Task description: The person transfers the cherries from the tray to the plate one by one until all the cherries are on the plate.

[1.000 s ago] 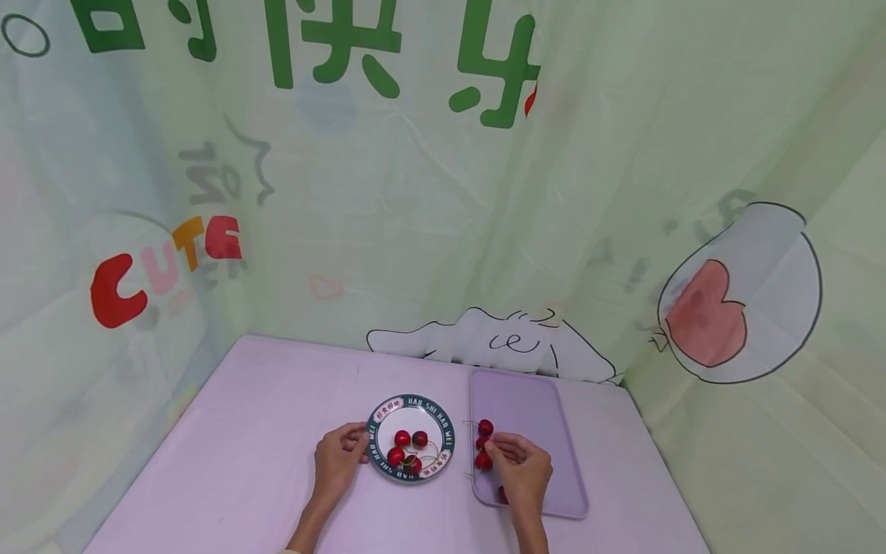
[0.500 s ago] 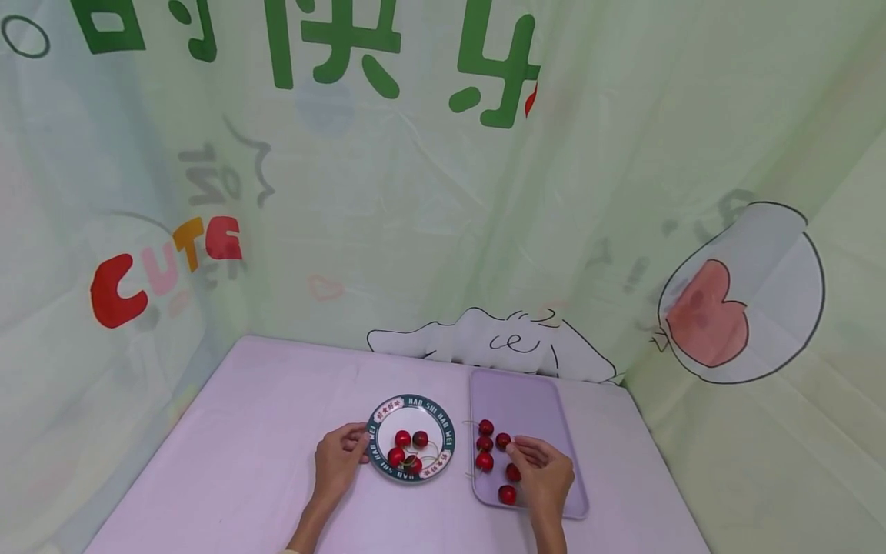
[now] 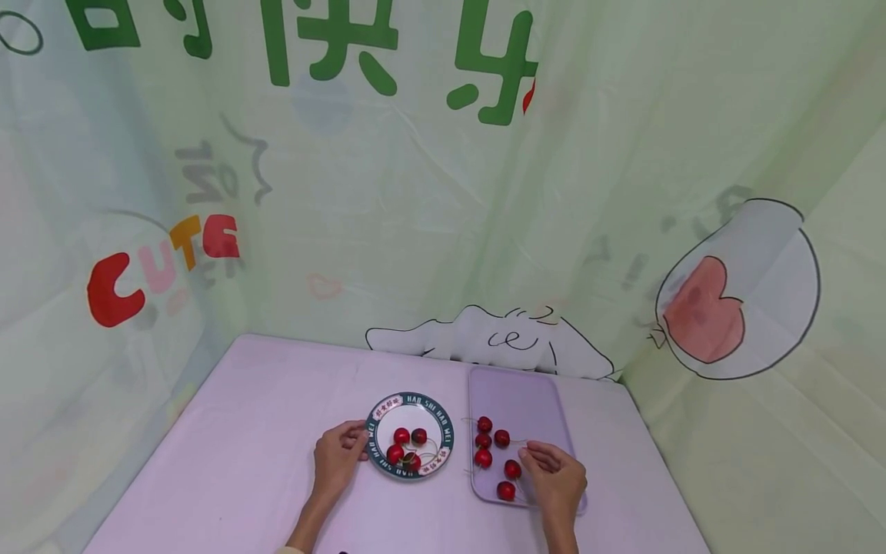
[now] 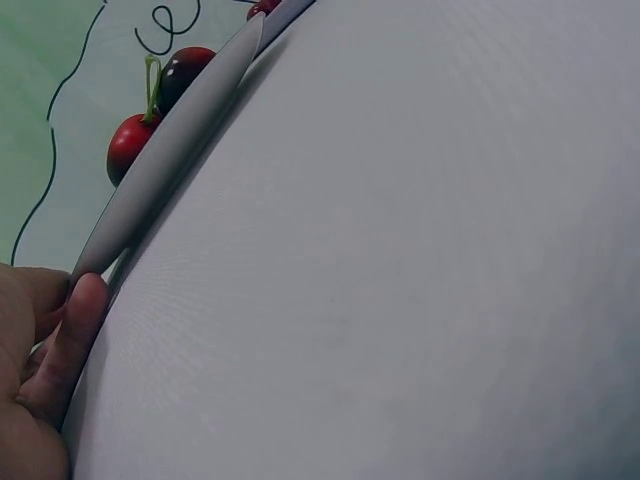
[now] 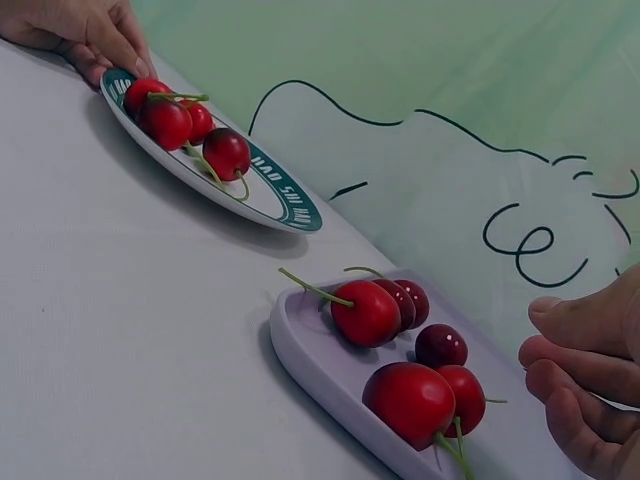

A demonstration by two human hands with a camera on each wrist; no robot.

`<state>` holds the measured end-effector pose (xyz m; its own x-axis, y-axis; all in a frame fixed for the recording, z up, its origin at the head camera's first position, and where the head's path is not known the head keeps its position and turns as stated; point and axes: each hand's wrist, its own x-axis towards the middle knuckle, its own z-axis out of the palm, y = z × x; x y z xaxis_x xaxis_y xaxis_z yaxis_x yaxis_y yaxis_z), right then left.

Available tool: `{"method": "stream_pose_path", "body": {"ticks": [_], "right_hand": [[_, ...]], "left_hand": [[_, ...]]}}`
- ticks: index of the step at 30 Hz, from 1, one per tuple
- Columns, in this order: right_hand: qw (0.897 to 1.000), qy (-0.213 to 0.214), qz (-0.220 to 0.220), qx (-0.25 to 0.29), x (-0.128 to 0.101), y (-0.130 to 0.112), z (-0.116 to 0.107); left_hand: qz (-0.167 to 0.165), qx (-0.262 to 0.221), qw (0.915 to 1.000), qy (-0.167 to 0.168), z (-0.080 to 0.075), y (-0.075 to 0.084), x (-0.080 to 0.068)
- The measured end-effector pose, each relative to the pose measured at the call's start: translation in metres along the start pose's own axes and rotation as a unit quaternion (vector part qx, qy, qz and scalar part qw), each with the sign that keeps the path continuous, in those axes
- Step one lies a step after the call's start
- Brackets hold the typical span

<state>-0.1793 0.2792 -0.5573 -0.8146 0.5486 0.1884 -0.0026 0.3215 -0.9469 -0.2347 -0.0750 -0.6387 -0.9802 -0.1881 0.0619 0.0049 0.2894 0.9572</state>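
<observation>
My left hand [image 3: 335, 462] pinches the left rim of a round white plate [image 3: 448, 431] with a green lettered border. In the left wrist view, thumb and finger [image 4: 82, 330] sit on either side of the plate's edge. Several red cherries with green stems [image 3: 401, 436] lie on the plate. To its right is a lilac tray [image 3: 515, 392] with several more cherries [image 3: 483, 458] toward its near left part. Over the tray's right side hovers my right hand [image 3: 554, 477], fingers loosely bent. The right wrist view has a gap between thumb and fingers [image 5: 560, 350], holding nothing.
A pale cloth covers the table [image 3: 291, 392]. Behind and at both sides hangs a light green curtain [image 3: 415, 231] printed with drawings and letters. A strip of table separates plate and tray.
My right hand has moved right, away from the tray's left cherries, leaving a dark cherry beside them and uncovering others. My left hand and the plate have stayed in place.
</observation>
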Motion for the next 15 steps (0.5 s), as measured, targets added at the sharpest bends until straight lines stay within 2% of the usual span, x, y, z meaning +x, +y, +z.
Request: {"method": "stream_pose_path", "body": {"ticks": [11,15], "right_hand": [[0.998,-0.021,0.015,-0.054,0.003,0.018,-0.012],[0.997,-0.036,0.021,-0.07,0.004,0.024,-0.016]], "left_hand": [[0.003,0.003,1.0,-0.001,-0.002,0.005,-0.003],[0.015,0.01,0.9998,0.003,-0.001,0.007,-0.004]]}}
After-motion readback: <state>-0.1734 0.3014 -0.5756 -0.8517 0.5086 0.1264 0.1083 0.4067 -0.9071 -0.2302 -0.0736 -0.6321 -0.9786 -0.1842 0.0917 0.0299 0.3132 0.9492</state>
